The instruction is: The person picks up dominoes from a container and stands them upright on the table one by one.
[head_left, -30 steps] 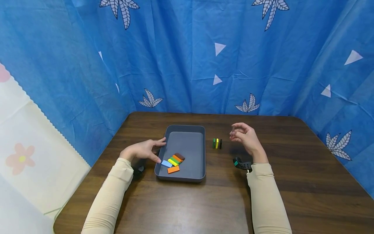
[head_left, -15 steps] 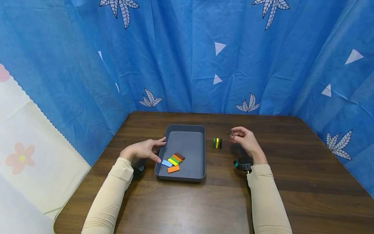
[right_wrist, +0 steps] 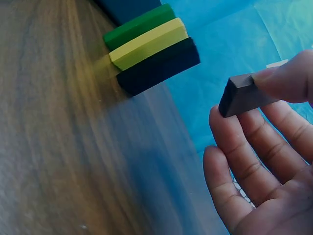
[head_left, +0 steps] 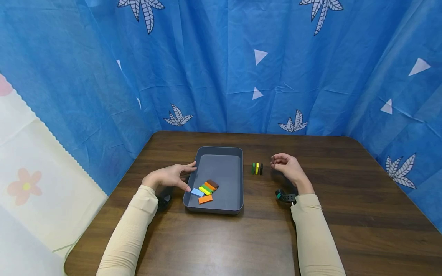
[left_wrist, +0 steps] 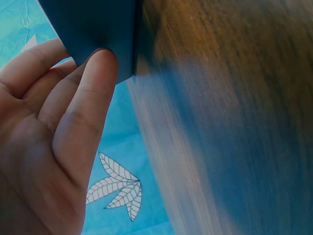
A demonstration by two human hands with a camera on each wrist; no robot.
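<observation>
My left hand rests against the left side of a dark grey tray; thumb and fingers are spread and fairly straight. In the left wrist view its thumb touches the wall of the tray. To the right, my right hand pinches a dark brown domino between thumb and fingers, held above the table. Just left of that hand, a green domino, a yellow domino and a black domino stand on edge in a row, slightly apart.
Several coloured dominoes lie in the tray's near left part, among them a blue one, an orange one and a brown one. Behind the brown wooden table hangs a blue curtain.
My right hand has come down and slightly nearer to me, still pinching the brown domino. The left hand, the tray and the standing row have stayed in place.
</observation>
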